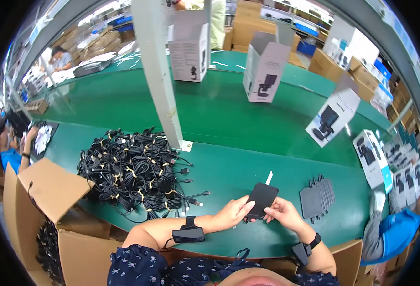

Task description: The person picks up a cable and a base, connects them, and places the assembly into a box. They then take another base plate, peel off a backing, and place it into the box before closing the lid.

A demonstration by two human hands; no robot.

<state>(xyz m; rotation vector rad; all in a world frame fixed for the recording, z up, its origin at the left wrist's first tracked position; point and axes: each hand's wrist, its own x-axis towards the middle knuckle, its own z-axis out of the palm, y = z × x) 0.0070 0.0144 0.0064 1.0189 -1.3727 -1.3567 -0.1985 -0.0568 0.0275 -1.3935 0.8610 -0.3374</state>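
Note:
A flat black rectangular pad with rounded corners [263,195] is tilted up between my hands over the green table. My left hand [233,212] grips its left edge, the thumb lying on its face. At its lower right corner my right hand [284,214] pinches it with thumb and fingers. A thin white strip [269,177] shows past its far end; whether it is attached, I cannot tell. To the right of my hands lies a row of similar dark grey pads with small tabs [317,198]. Left of my hands is a heap of black USB cables tied with tan bands [131,174].
A white metal post [158,71] rises from the table behind the cables. Printed boxes [266,66] stand along the green conveyor [219,114]. An open cardboard carton [88,248] with cables is at lower left. A co-worker's blue-clad arm [396,233] is at right; another person sits far left.

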